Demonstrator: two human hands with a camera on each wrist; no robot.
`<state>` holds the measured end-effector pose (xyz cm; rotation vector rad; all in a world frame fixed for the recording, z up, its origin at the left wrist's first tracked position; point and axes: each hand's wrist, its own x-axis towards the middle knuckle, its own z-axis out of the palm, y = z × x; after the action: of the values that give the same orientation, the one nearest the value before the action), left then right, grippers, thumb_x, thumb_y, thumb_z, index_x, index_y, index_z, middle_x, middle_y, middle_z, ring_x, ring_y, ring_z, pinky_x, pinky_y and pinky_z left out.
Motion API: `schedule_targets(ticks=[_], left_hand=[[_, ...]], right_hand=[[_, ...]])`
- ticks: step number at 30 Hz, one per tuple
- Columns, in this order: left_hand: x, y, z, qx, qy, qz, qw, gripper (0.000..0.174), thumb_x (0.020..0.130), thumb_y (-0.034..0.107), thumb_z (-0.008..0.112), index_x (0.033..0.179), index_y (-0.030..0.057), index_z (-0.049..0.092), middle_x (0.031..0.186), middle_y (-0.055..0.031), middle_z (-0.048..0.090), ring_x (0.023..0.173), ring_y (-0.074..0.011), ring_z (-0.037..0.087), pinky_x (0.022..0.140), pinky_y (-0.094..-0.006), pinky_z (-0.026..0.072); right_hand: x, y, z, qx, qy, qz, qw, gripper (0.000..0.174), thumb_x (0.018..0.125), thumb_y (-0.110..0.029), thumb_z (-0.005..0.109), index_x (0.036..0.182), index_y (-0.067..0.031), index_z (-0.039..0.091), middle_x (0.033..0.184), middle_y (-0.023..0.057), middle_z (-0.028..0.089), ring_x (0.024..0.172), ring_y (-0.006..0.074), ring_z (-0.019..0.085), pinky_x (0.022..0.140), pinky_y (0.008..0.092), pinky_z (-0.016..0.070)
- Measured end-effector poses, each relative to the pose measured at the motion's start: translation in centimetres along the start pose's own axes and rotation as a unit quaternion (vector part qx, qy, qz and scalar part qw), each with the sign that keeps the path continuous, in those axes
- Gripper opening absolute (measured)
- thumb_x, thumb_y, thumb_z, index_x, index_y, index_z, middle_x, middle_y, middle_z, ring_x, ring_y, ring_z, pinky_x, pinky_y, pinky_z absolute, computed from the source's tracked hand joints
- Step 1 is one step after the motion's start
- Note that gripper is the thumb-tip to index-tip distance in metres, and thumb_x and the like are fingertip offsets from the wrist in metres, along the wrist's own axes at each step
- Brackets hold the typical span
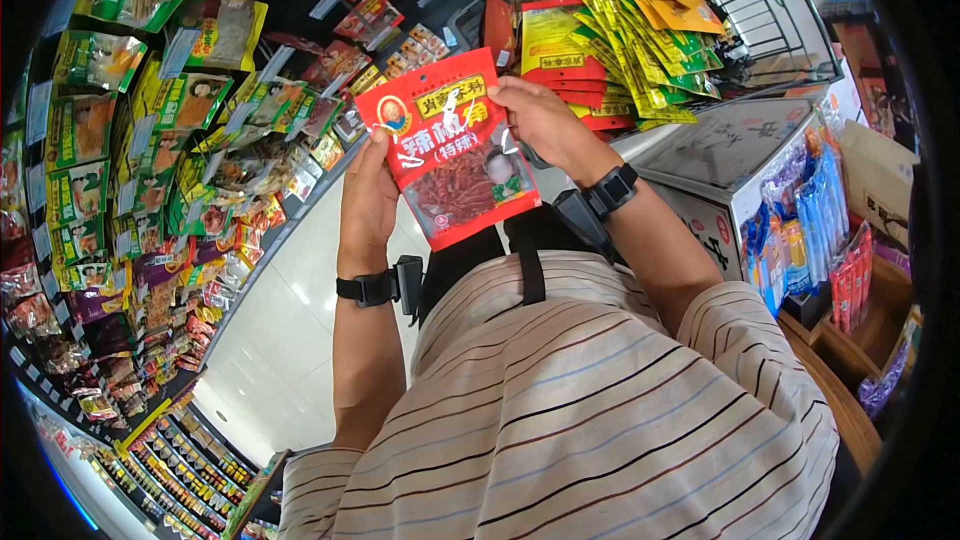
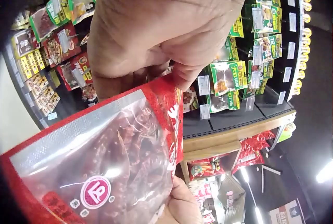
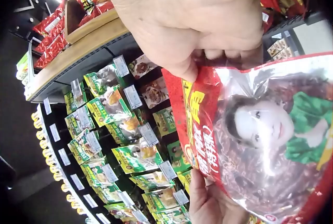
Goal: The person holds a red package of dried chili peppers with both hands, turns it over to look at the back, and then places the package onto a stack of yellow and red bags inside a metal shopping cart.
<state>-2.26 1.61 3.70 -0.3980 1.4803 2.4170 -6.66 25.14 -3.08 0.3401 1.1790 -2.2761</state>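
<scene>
A red packet (image 1: pixel 447 152) with a clear window is held up in front of the waist. Dark red dried chilli-like pieces show through its film. My left hand (image 1: pixel 370 195) pinches its left edge, thumb on the front. The upper right corner is gripped by my right hand (image 1: pixel 545 120). From the left wrist, the packet (image 2: pixel 112 156) fills the lower left below my left hand (image 2: pixel 166 21). A printed portrait shows on the packet (image 3: pixel 276 135) in the right wrist view, under my right hand (image 3: pixel 203 21). Fingers behind the packet are partly hidden.
Shelves of hanging green and yellow food packets (image 1: pixel 170 140) line the left. A wire cart (image 1: pixel 770 0) at the upper right holds a heap of yellow and red packets (image 1: pixel 640 30). Beside it stand a white box (image 1: pixel 740 145) and blue packages (image 1: pixel 810 210). Pale floor tiles (image 1: pixel 280 330) lie below.
</scene>
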Motion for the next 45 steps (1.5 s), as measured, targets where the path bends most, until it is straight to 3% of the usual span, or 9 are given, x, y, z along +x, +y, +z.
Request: schedule_targets(ticks=[4, 14, 18, 21, 24, 28, 33, 37, 45], left_hand=[[-0.4, -0.1, -0.6, -0.007, 0.001, -0.014, 1.0, 0.043, 0.104, 0.029, 0.05, 0.133, -0.0018, 0.051, 0.132, -0.0107, 0.06, 0.118, -0.0187, 0.06, 0.103, -0.036, 0.0467], [-0.8, -1.5, -2.6, 0.005, 0.025, -0.047, 0.999, 0.04, 0.105, 0.029, 0.046, 0.134, 0.0016, 0.051, 0.132, -0.011, 0.061, 0.116, -0.02, 0.062, 0.098, -0.0381, 0.0518], [-1.0, -1.7, -2.6, -0.008, 0.042, -0.044, 0.998, 0.04, 0.103, 0.03, 0.052, 0.13, 0.001, 0.055, 0.12, -0.0089, 0.067, 0.105, -0.0165, 0.067, 0.09, -0.0332, 0.0544], [-1.1, -1.8, -3.1, 0.0, 0.037, -0.059, 0.998, 0.04, 0.105, 0.031, 0.048, 0.132, 0.0022, 0.053, 0.131, -0.0104, 0.061, 0.115, -0.0196, 0.063, 0.097, -0.0377, 0.0522], [-1.1, -1.8, -3.3, -0.004, 0.042, -0.057, 0.997, 0.04, 0.105, 0.03, 0.048, 0.133, 0.0025, 0.053, 0.131, -0.0101, 0.061, 0.115, -0.0193, 0.062, 0.098, -0.0377, 0.0518], [-1.1, -1.8, -3.1, -0.024, 0.064, -0.041, 0.997, 0.038, 0.102, 0.03, 0.055, 0.127, 0.0023, 0.056, 0.118, -0.0078, 0.068, 0.102, -0.0158, 0.067, 0.089, -0.0327, 0.0545], [-1.0, -2.0, -3.4, -0.02, 0.081, -0.028, 0.996, 0.034, 0.102, 0.03, 0.055, 0.125, 0.0048, 0.059, 0.115, -0.0066, 0.069, 0.1, -0.0148, 0.067, 0.085, -0.0317, 0.0545], [-0.8, -1.7, -3.8, 0.01, 0.073, -0.037, 0.997, 0.037, 0.104, 0.03, 0.049, 0.132, 0.005, 0.053, 0.125, -0.0073, 0.064, 0.11, -0.0163, 0.065, 0.093, -0.0348, 0.0528], [0.0, -1.5, -4.2, 0.019, 0.069, -0.03, 0.997, 0.037, 0.103, 0.031, 0.051, 0.131, 0.007, 0.054, 0.124, -0.0067, 0.065, 0.107, -0.0162, 0.066, 0.09, -0.0342, 0.0544]], right_hand=[[-0.4, -0.1, 0.5, -0.021, 0.003, 0.007, 1.0, 0.02, 0.098, -0.025, 0.059, 0.111, -0.0109, 0.064, 0.099, -0.0007, 0.069, 0.08, 0.0074, 0.064, 0.068, 0.0249, 0.0505], [-1.0, 0.6, 1.0, -0.006, -0.005, 0.01, 1.0, 0.019, 0.099, -0.022, 0.058, 0.109, -0.0069, 0.065, 0.101, 0.001, 0.069, 0.087, 0.0081, 0.065, 0.074, 0.0243, 0.0507], [-1.0, 0.7, 1.1, -0.012, 0.001, 0.021, 1.0, 0.019, 0.099, -0.022, 0.058, 0.109, -0.0072, 0.065, 0.1, 0.0013, 0.069, 0.087, 0.0082, 0.065, 0.074, 0.0242, 0.0506], [-0.7, 0.8, 1.1, -0.014, 0.004, 0.026, 1.0, 0.019, 0.099, -0.022, 0.058, 0.109, -0.0065, 0.065, 0.1, 0.0018, 0.069, 0.088, 0.0089, 0.065, 0.075, 0.0243, 0.0508], [-0.6, 0.9, 1.3, -0.004, 0.002, 0.024, 1.0, 0.019, 0.099, -0.021, 0.058, 0.109, -0.005, 0.064, 0.1, 0.0026, 0.069, 0.088, 0.01, 0.065, 0.077, 0.0247, 0.0512], [-0.5, 1.0, 1.7, 0.003, -0.004, 0.015, 1.0, 0.021, 0.098, -0.019, 0.059, 0.109, -0.0024, 0.064, 0.101, 0.0041, 0.069, 0.091, 0.0113, 0.066, 0.079, 0.0263, 0.0518], [-0.3, 0.8, 1.7, -0.025, -0.005, 0.04, 0.999, 0.021, 0.098, -0.023, 0.06, 0.112, -0.0082, 0.065, 0.101, -0.0004, 0.068, 0.087, 0.0074, 0.063, 0.076, 0.0236, 0.0486], [0.5, 1.3, 1.6, -0.026, 0.006, 0.043, 0.999, 0.019, 0.097, -0.026, 0.062, 0.111, -0.0134, 0.066, 0.099, -0.0047, 0.068, 0.083, 0.0039, 0.06, 0.072, 0.0209, 0.0448], [1.5, 1.0, 1.7, -0.043, 0.002, 0.053, 0.998, 0.016, 0.097, -0.028, 0.061, 0.106, -0.0142, 0.066, 0.096, -0.0062, 0.066, 0.081, 0.0028, 0.058, 0.071, 0.0218, 0.0446]])
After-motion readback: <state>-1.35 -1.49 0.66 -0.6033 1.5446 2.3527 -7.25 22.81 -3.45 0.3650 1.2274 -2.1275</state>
